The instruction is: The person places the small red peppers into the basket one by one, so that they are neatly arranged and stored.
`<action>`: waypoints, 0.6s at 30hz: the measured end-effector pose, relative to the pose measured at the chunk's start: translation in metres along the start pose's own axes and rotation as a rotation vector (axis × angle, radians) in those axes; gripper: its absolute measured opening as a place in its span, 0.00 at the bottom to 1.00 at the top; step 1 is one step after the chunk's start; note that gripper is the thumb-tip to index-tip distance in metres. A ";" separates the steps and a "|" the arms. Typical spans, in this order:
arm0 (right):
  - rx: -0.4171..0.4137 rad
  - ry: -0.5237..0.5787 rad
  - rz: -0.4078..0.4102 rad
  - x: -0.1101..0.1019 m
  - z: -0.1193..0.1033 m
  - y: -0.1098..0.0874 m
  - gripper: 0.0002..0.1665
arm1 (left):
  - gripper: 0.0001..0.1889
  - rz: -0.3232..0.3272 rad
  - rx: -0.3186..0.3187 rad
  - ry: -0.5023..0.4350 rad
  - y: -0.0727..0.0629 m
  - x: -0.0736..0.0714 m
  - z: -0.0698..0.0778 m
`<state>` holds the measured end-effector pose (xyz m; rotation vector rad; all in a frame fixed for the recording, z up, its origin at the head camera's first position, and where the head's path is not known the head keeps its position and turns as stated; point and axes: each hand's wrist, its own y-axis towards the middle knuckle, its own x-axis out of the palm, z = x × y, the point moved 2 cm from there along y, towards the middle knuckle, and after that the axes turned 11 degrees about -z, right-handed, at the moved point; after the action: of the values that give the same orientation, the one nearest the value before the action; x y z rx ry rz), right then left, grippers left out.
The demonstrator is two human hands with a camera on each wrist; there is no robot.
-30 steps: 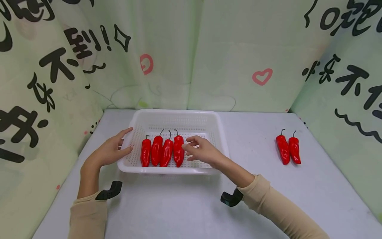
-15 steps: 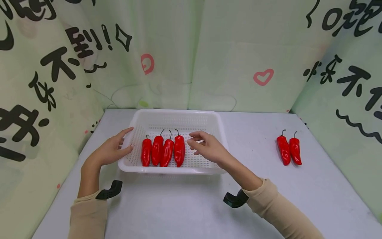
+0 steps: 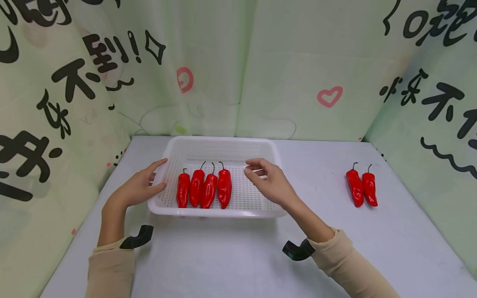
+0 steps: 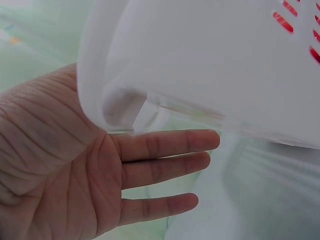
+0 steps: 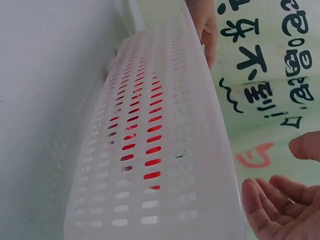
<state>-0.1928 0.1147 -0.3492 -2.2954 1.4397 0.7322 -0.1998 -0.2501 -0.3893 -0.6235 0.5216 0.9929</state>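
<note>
Several red chili peppers (image 3: 209, 190) lie side by side in a white perforated plastic basket (image 3: 223, 212), stems pointing to the far side. My left hand (image 3: 136, 188) rests on the basket's left rim with thumb and index finger spread. In the left wrist view, three straight fingers (image 4: 160, 172) of that hand extend below the rim; the thumb is hidden there. Above the basket's right part hovers my right hand (image 3: 273, 184), fingers loosely bent, holding nothing. The right wrist view shows red peppers through the slots of the basket wall (image 5: 215, 190).
Two more red chili peppers, a left one (image 3: 355, 188) and a right one (image 3: 369, 188), lie together on the white table (image 3: 223, 256) to the right of the basket. A pale green printed curtain (image 3: 283, 95) encloses the table's back and sides.
My right hand has moved right, away from the rightmost pepper in the basket. My left hand has stayed at the left rim, and the peppers lie as before.
</note>
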 end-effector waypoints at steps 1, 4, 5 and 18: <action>-0.004 -0.007 0.009 -0.001 0.000 -0.001 0.24 | 0.41 0.000 -0.002 -0.001 0.000 0.000 0.000; -0.012 -0.008 0.025 -0.005 0.003 -0.005 0.24 | 0.41 0.001 -0.002 -0.001 0.000 0.000 0.000; -0.014 -0.007 0.028 -0.007 0.004 -0.006 0.24 | 0.41 0.001 -0.002 -0.003 0.000 0.000 0.000; 0.019 0.019 0.088 -0.025 0.024 -0.018 0.25 | 0.41 0.005 -0.006 0.000 -0.001 0.000 0.002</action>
<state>-0.1911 0.1534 -0.3535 -2.2431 1.5579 0.7208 -0.1981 -0.2491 -0.3876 -0.6275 0.5205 0.9989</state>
